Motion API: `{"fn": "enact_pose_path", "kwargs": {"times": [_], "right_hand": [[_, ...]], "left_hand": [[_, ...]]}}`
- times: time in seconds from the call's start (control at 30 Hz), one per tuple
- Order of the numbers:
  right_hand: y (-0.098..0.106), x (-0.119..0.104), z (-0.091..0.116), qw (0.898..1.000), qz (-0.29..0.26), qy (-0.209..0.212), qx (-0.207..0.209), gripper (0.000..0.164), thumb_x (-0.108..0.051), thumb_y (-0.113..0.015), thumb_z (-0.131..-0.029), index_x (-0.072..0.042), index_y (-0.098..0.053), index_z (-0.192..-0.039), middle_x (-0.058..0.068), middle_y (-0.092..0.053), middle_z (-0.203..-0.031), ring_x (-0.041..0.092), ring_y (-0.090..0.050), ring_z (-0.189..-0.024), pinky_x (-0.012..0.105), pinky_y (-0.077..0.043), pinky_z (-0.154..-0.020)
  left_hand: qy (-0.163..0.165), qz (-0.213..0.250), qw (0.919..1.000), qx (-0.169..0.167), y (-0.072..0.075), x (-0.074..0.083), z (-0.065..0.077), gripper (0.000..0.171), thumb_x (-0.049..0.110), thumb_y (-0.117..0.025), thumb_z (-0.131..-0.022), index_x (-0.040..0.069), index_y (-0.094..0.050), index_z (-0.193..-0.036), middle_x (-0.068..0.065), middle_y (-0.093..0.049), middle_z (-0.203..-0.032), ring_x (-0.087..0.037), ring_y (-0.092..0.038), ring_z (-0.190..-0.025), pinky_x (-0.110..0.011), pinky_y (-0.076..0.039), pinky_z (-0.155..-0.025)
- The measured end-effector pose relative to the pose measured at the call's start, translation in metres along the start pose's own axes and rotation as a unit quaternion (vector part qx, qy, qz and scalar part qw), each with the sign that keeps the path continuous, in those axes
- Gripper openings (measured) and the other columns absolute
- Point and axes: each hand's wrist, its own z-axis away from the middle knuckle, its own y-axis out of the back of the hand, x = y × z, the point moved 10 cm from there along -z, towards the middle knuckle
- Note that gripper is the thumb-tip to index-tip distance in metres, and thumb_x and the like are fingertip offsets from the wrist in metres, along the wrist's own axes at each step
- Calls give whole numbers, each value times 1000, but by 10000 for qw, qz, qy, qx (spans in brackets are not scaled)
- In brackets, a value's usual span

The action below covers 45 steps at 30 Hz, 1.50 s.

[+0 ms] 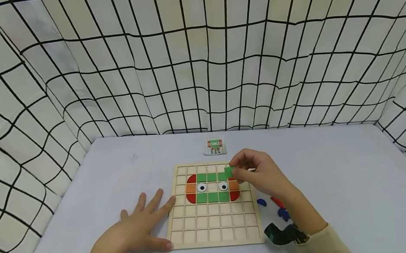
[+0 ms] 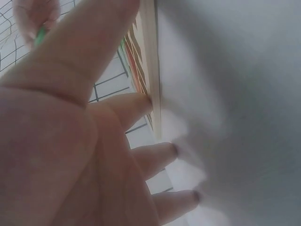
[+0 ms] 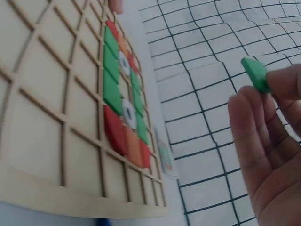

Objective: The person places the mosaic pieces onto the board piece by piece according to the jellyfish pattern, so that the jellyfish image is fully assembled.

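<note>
A wooden grid board (image 1: 198,224) lies on the table, its squares partly filled with red, orange and green tiles and two round eye pieces (image 1: 202,188). My right hand (image 1: 259,172) pinches a green tile (image 3: 256,74) between thumb and fingers. In the head view that tile overlaps the board's upper right part, and the right wrist view shows it held up off the board. My left hand (image 1: 139,228) is spread flat at the board's left side. Its thumb (image 1: 161,243) touches the lower left corner, and the index fingertip is at the left edge.
A small picture card (image 1: 214,146) showing a similar tile pattern lies behind the board. Blue pieces (image 1: 284,214) and a red piece (image 1: 278,202) lie right of the board, near my right forearm. A black-corded net (image 1: 193,62) rises behind and beside the white table.
</note>
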Motion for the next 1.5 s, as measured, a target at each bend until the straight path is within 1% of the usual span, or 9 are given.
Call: {"fn": "enact_pose_path", "kwargs": {"times": [0.13,0.23,0.33,0.5,0.73,1.0,1.23,1.37,1.5], "right_hand": [[-5,17,4,9994,-117,-336,-48,12,-10,-67,-93,-13,-68,-105,6,-68,-96,40,-66,-86,52,-57,-76],[-9,22,4,9986,-221,-459,-120,13,-10,-67,-93,-11,-68,-105,8,-68,-102,38,-67,-89,53,-57,-77],[-11,21,3,9990,-124,-398,-159,14,-11,-67,-92,-9,-68,-106,11,-68,-106,32,-67,-87,46,-58,-74],[-16,19,1,9994,120,-283,-187,12,-11,-69,-91,-10,-69,-103,10,-69,-106,21,-66,-84,33,-57,-70],[-27,21,-1,9984,357,-280,-323,10,-10,-71,-89,-13,-69,-99,0,-69,-98,19,-64,-81,29,-54,-67],[-45,26,1,9960,504,-201,-716,11,-8,-69,-90,-16,-70,-99,-1,-70,-98,16,-64,-77,28,-54,-67],[-56,26,4,9905,1019,-304,-871,11,-10,-69,-91,-18,-71,-97,-9,-67,-90,10,-63,-73,26,-53,-69],[-61,20,5,9874,1258,-158,-949,15,-6,-69,-89,-20,-71,-94,-12,-66,-86,9,-61,-70,25,-52,-66],[-66,14,6,9817,1557,-108,-1092,15,-7,-70,-88,-22,-70,-93,-15,-66,-85,6,-61,-74,24,-52,-68]], "left_hand": [[-4,-43,10000,-19,-1,1,-1,110,68,-75,-69,30,-25,-159,-14,-10,-168,-57,-3,-147,-89,-10,-92],[-38,-82,10000,-2,-1,1,-2,110,69,-74,-69,31,-24,-159,-15,-10,-168,-58,-3,-147,-90,-10,-92],[-33,-48,10000,-18,0,2,-1,110,69,-74,-69,31,-24,-160,-15,-9,-168,-57,-2,-147,-89,-9,-92],[-3,-20,10000,-31,1,4,-1,110,69,-74,-69,30,-25,-159,-15,-9,-168,-57,-1,-147,-89,-7,-93],[-45,-29,10000,-25,1,4,0,110,70,-73,-70,29,-24,-160,-16,-8,-168,-56,0,-147,-89,-8,-93],[-50,-80,9999,-62,-1,3,-2,110,71,-72,-71,30,-23,-160,-15,-7,-168,-56,-1,-148,-89,-8,-93],[-41,-116,9999,-49,0,3,-3,110,71,-72,-70,30,-24,-160,-15,-8,-168,-57,0,-147,-89,-8,-92],[-89,-133,9999,4,1,4,-3,109,70,-73,-70,29,-25,-160,-17,-9,-167,-58,-2,-146,-90,-9,-92],[-91,-130,9999,26,1,4,-2,109,70,-73,-70,28,-25,-159,-17,-10,-167,-59,-2,-146,-90,-9,-92]]}}
